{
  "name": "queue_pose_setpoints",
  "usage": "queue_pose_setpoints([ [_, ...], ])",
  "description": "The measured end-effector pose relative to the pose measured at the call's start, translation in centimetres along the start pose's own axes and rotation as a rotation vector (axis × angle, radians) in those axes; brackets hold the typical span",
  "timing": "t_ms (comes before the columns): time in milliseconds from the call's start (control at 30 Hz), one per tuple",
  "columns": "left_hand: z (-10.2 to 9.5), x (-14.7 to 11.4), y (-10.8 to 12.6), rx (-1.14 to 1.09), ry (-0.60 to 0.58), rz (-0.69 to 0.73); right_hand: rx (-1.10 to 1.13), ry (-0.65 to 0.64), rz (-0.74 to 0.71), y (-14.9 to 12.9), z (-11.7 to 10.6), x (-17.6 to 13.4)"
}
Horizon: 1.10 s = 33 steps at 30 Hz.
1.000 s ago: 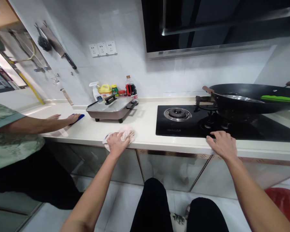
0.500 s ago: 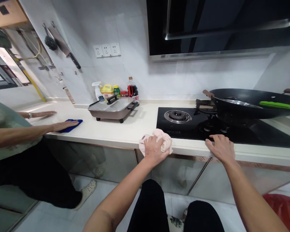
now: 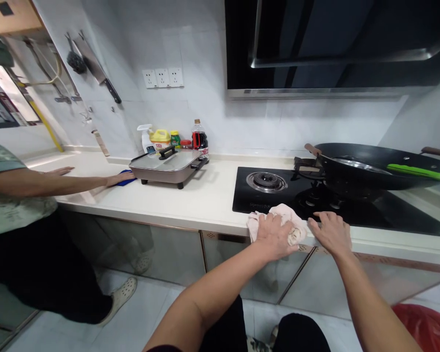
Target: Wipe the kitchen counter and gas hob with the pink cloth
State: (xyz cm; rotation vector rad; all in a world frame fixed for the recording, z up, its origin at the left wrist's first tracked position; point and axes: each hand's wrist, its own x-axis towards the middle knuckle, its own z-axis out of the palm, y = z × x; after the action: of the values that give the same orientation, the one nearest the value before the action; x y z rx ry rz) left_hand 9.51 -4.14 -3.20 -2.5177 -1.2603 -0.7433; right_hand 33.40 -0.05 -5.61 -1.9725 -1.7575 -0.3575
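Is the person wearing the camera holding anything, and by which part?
The left hand grips a bunched pale pink cloth from above, over its middle. The right hand rests on the countertop, holding nothing.

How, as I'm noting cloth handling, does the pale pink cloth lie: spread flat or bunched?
Bunched: the pale pink cloth shows crumpled folds around the left hand.

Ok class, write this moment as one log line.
left hand: holding pink cloth | right hand: on counter, beside cooktop | co-worker's hand: on blue cloth
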Motion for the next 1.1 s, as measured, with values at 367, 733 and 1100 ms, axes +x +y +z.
queue_pose_setpoints([
  [367,0.6,0.3,0.2,-0.015,0.017,0.053,0.070,0.077,0.022,0.5,1.2,-1.1],
  [733,-0.7,-2.5,-3.3,-0.004,0.032,0.092,0.136,0.143,0.017,2.4,3.9,-2.6],
  [1100,-5.3,-9.4,-13.3,0.088,0.139,-0.061,0.116,0.027,-0.525,-11.5,-1.4,-3.9],
])
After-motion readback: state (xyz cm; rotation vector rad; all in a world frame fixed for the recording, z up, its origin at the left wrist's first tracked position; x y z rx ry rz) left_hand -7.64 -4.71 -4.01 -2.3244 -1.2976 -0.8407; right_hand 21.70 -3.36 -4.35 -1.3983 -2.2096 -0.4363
